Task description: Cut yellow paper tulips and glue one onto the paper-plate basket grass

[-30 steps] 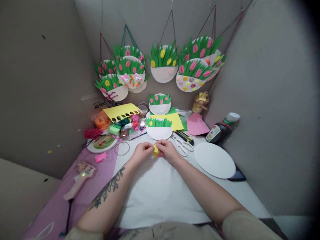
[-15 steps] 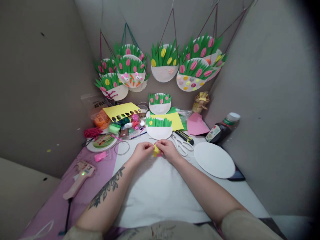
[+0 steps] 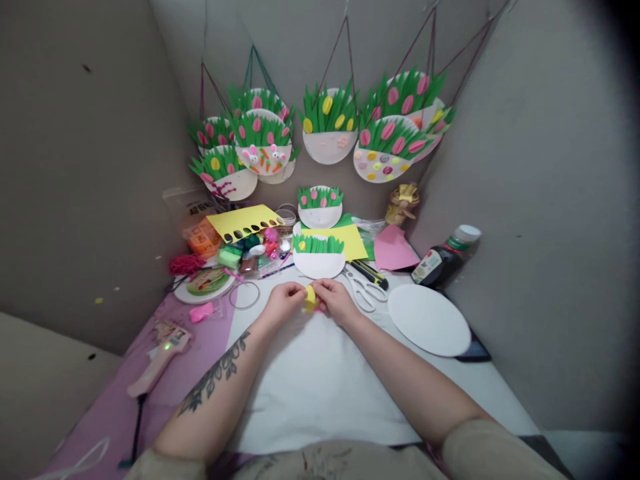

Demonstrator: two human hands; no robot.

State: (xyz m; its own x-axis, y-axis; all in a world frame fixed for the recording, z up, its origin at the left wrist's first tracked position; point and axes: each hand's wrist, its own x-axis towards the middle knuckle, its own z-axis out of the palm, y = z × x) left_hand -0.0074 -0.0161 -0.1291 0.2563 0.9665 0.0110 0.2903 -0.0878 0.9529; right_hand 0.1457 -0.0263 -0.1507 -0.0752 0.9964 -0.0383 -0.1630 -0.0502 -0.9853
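Observation:
A small yellow paper piece (image 3: 311, 299) is pinched between my two hands above the white cloth. My left hand (image 3: 287, 301) grips its left edge with thumb and fingertips. From the other side, my right hand (image 3: 332, 298) holds it, fingers closed. A bit of pink shows just under the right fingers, too small to name. Right beyond the hands lies a white half paper plate (image 3: 319, 265) with green paper grass and one yellow paper oval. A second half plate (image 3: 320, 217) with pink ovals stands behind it.
White scissors (image 3: 367, 293) and a black-yellow cutter (image 3: 370, 274) lie right of the hands, near a white oval plate (image 3: 429, 320) and a dark bottle (image 3: 445, 255). A pink glue gun (image 3: 160, 360) rests at left. Decorated plates (image 3: 330, 143) hang on the wall.
The yellow paper piece has turned slightly between the fingers and shifted a little left. Less pink shows beneath it. Both hands keep nearly the same place.

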